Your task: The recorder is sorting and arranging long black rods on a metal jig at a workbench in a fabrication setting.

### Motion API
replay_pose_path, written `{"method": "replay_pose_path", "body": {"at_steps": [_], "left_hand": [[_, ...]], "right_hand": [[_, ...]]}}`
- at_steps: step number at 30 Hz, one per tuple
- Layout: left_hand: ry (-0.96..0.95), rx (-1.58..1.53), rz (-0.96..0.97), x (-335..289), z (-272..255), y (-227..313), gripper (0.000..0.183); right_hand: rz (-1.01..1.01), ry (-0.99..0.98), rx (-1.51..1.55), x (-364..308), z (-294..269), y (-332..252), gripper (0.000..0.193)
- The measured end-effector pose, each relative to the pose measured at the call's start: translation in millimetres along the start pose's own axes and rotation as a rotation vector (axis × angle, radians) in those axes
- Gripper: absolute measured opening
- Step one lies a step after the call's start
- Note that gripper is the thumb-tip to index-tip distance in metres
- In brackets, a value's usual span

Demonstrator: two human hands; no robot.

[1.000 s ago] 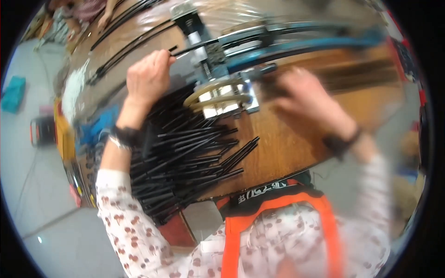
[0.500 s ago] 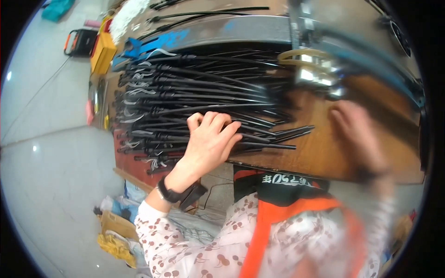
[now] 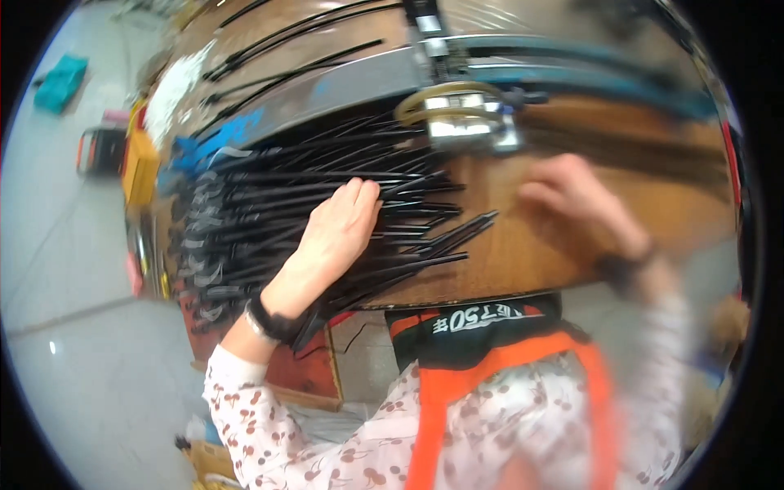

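Many long black cables (image 3: 269, 193) lie side by side in a broad pile on the table, with thin whitish strips at their left ends. My left hand (image 3: 339, 222) rests on the middle of the pile, its fingers curled down and closed on one black cable. Exactly how far they wrap round it is hidden under the hand. To the right of the pile, above the bare wood, my right hand (image 3: 567, 192) is smeared by motion. Its fingers look bent, but whether they hold anything cannot be made out.
A shiny metal fixture (image 3: 465, 122) with a yellowish hose (image 3: 416, 102) stands just beyond my right hand. A grey metal rail (image 3: 343, 86) runs behind the pile, with more black cables past it. On the left are a yellow box (image 3: 140, 167) and a black-and-orange case (image 3: 102, 153).
The view has shifted, so the table sits further left. My left hand has moved deeper into the pile and its fingers have closed more. My right hand has bent its fingers.
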State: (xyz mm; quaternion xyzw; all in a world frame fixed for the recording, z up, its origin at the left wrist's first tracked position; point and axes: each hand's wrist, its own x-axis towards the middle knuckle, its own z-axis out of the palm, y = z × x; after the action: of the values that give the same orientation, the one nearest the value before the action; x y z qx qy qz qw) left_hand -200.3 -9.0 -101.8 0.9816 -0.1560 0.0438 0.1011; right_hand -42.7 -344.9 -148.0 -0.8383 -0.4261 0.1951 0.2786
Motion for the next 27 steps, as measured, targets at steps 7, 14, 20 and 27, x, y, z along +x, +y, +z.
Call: {"method": "replay_pose_path", "body": {"at_steps": [7, 14, 20, 27], "left_hand": [[-0.117, -0.028, 0.116, 55, -2, 70, 0.032], [-0.171, 0.005, 0.225, 79, -14, 95, 0.03], [-0.151, 0.07, 0.249, 114, -35, 111, 0.02], [0.056, 0.272, 0.392, 193, -82, 66, 0.038]], "right_hand": [[-0.254, 0.326, 0.186, -17, 13, 3, 0.023], [-0.306, 0.502, 0.235, -48, 16, 6, 0.022], [-0.551, 0.779, -0.163, -33, -6, 8, 0.054], [0.052, 1.051, -0.272, -69, -67, 86, 0.052]]}}
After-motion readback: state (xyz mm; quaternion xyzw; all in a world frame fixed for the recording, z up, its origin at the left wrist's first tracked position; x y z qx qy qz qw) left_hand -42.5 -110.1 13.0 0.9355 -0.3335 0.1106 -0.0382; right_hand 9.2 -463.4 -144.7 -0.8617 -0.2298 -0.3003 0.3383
